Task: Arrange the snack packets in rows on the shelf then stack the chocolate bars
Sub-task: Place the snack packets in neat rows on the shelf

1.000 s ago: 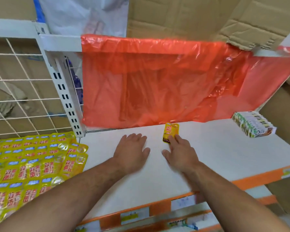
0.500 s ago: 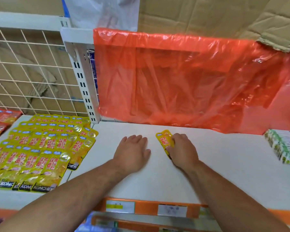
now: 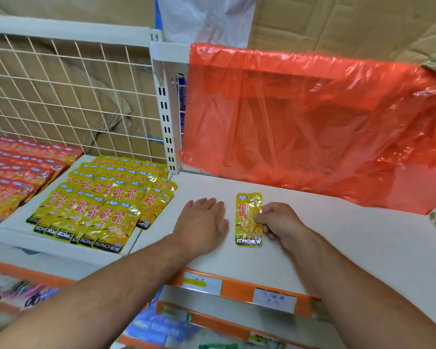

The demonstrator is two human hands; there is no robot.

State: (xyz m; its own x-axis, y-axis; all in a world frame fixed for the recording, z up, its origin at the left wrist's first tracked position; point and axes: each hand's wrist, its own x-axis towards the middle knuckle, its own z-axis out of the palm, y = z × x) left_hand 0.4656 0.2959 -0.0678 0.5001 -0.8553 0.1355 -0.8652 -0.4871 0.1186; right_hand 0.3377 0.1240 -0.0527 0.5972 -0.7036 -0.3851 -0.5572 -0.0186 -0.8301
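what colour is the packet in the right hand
The packet is yellow with red lettering and a black bottom band; head view.

You're in a shop: white gondola shelf [image 3: 337, 235] w/ orange price-tag strip [image 3: 237, 290] on front edge, slotted upright [image 3: 165, 117], wire mesh back [image 3: 61, 91], rows of identical KONCHEW snack pkts [image 3: 106, 202].

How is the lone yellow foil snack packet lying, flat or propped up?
Flat: the packet lies face up on the white shelf, right hand pinching its edge.
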